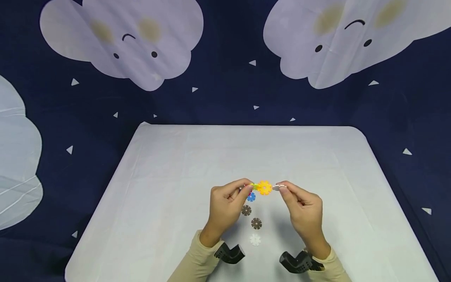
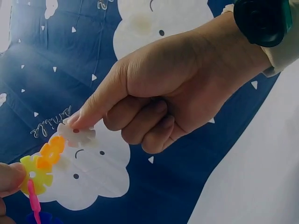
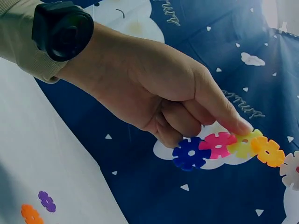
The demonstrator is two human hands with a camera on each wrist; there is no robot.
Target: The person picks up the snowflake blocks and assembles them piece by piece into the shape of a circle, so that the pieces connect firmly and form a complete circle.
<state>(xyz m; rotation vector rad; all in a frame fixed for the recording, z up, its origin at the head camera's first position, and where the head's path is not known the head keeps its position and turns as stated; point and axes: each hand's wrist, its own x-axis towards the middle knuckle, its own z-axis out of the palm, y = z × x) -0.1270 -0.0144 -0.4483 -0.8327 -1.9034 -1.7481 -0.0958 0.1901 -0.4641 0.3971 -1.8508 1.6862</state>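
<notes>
My left hand (image 1: 227,205) pinches the yellow-green snowflake disc (image 3: 244,145) between thumb and forefinger. A pink disc (image 3: 217,145) is slotted to that one, with a blue disc (image 3: 190,154) on its far end. On the other side the chain carries an orange disc (image 1: 264,187). A white disc (image 2: 84,135) is pinched by my right hand (image 1: 307,213), right beside the orange disc; whether those two are slotted together I cannot tell. In the left wrist view, the right hand's other fingers are curled in. The right wrist view mostly shows the left hand.
Below the hands, two brown discs (image 1: 256,223) and a white disc (image 1: 255,239) lie on the white table (image 1: 176,156). The right wrist view shows a purple disc (image 3: 47,201) and another orange disc (image 3: 32,215) there. Behind hangs a dark blue cloth (image 1: 225,98) with clouds.
</notes>
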